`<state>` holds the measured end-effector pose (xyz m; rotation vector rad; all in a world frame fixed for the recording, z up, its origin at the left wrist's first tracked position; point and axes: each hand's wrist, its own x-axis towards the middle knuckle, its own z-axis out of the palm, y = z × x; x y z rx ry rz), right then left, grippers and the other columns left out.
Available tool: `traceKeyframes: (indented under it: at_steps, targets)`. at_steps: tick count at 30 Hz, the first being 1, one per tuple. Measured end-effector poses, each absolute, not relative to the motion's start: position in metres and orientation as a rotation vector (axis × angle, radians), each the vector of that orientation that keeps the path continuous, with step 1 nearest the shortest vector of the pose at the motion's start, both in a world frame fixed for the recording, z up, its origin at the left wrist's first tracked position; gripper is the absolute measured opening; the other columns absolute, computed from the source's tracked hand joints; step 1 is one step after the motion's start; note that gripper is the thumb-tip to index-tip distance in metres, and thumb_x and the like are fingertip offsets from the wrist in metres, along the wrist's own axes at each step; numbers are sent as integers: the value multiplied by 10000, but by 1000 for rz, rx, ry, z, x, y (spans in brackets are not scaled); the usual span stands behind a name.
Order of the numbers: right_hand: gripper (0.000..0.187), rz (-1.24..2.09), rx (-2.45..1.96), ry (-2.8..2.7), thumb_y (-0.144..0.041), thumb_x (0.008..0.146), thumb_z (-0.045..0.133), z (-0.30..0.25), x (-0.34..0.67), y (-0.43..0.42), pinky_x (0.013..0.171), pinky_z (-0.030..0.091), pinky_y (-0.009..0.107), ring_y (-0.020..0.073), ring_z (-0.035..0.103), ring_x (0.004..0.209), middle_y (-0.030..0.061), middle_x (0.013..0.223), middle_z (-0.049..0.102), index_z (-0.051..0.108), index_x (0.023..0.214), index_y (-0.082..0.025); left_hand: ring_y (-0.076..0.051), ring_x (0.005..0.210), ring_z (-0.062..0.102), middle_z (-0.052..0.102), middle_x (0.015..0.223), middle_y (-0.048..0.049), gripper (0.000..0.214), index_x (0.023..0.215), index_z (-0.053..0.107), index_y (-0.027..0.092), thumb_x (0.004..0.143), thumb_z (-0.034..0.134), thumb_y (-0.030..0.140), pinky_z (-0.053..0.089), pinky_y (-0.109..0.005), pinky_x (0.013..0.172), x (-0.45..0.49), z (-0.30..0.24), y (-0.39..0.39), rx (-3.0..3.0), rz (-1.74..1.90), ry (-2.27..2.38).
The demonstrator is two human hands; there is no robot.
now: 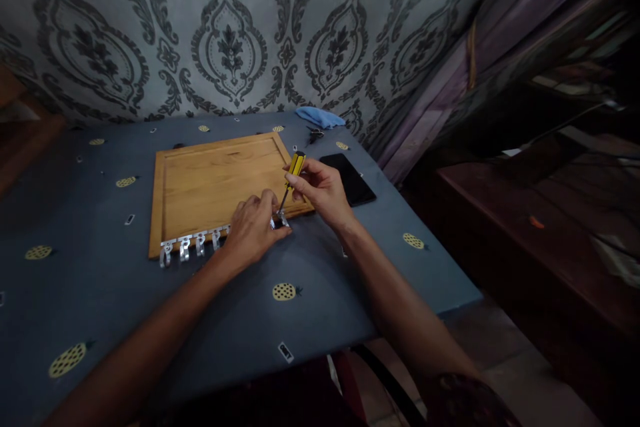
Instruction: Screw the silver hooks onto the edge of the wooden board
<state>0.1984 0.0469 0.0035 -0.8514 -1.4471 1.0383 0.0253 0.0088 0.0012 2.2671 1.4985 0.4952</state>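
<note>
A wooden board (220, 177) with a raised frame lies flat on the table. Along its near edge runs a metal hook rail (200, 240) with several silver hooks. My left hand (253, 227) lies over the right part of the rail, fingers bent on the board and thumb at the edge, gripping it there and hiding some hooks. Between the thumb and fingers of my right hand (323, 190) is a yellow and black screwdriver (296, 168). Its shaft points down at the rail's right end, beside my left hand. Whether the tip sits in a screw is too small to tell.
A blue tablecloth (340, 307) with pineapple prints covers the table. Right of the board lie a dark flat tablet-like thing (353, 179), a small black object (315, 135) and a blue cloth (320, 117). A patterned wall stands behind; dark red furniture (500, 227) is at right.
</note>
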Motion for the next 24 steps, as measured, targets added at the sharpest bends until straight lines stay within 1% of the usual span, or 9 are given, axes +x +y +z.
traceKeyframes:
  at_steps: [3, 7, 10, 12, 13, 16, 20, 22, 24]
  targets:
    - [466, 1060, -862, -1366, -575, 739, 894, 0, 195, 47, 488, 482, 214, 74, 492, 542, -48, 712, 566, 624, 846, -210, -290, 1063, 653, 684, 1068, -58, 435, 1018, 450, 240, 816, 833, 273, 488, -421, 918, 25, 1, 9, 2269, 491, 1487]
    - [519, 1110, -849, -1335, -583, 698, 920, 3, 196, 45, 486, 501, 201, 80, 517, 592, -30, 780, 619, 585, 853, -218, -300, 1089, 652, 681, 1096, -74, 440, 1023, 449, 231, 816, 836, 272, 488, -436, 934, 26, 3, 9, 2248, 466, 1497]
    - [497, 1117, -832, -1406, -582, 762, 881, 9, 202, 44, 538, 531, 216, 87, 563, 630, 2, 867, 687, 657, 992, -203, -300, 1067, 654, 674, 1066, -62, 431, 1002, 448, 235, 813, 835, 273, 490, -441, 926, 25, 4, 9, 2248, 476, 1500]
    - [512, 1118, -829, -1460, -599, 816, 832, 11, 206, 44, 577, 546, 233, 84, 578, 616, 18, 910, 719, 696, 1095, -191, -297, 1057, 654, 668, 1043, -51, 427, 989, 447, 239, 811, 834, 268, 490, -440, 921, 25, 4, 9, 2249, 491, 1493]
    - [515, 1112, -834, -1477, -606, 830, 817, 12, 207, 44, 587, 547, 238, 80, 580, 602, 20, 918, 726, 710, 1112, -189, -296, 1060, 653, 667, 1037, -49, 426, 988, 446, 240, 810, 833, 265, 489, -439, 922, 25, 4, 8, 2249, 494, 1489]
    - [482, 1066, -862, -1482, -614, 814, 826, 10, 206, 44, 570, 526, 234, 73, 572, 560, -2, 845, 702, 736, 1019, -188, -298, 1072, 653, 673, 1042, -53, 433, 999, 445, 240, 810, 834, 262, 487, -438, 927, 25, 3, 8, 2245, 483, 1490]
    - [457, 1030, -868, -1427, -583, 758, 883, 6, 201, 45, 524, 496, 224, 75, 543, 547, -31, 748, 623, 657, 848, -196, -293, 1057, 655, 680, 1060, -60, 443, 1010, 441, 242, 812, 836, 269, 491, -427, 920, 26, 4, 8, 2259, 473, 1490]
    - [474, 1037, -859, -1416, -578, 747, 893, 7, 200, 45, 518, 498, 220, 75, 541, 555, -30, 762, 619, 617, 831, -202, -293, 1059, 656, 681, 1064, -59, 447, 1009, 440, 244, 810, 839, 273, 492, -425, 919, 26, 4, 9, 2265, 471, 1489]
    - [473, 1045, -854, -1439, -580, 756, 887, 10, 203, 44, 532, 510, 220, 77, 555, 567, -27, 782, 636, 626, 872, -202, -298, 1069, 656, 682, 1067, -62, 447, 1008, 441, 243, 810, 841, 277, 491, -426, 923, 26, 4, 9, 2265, 466, 1491]
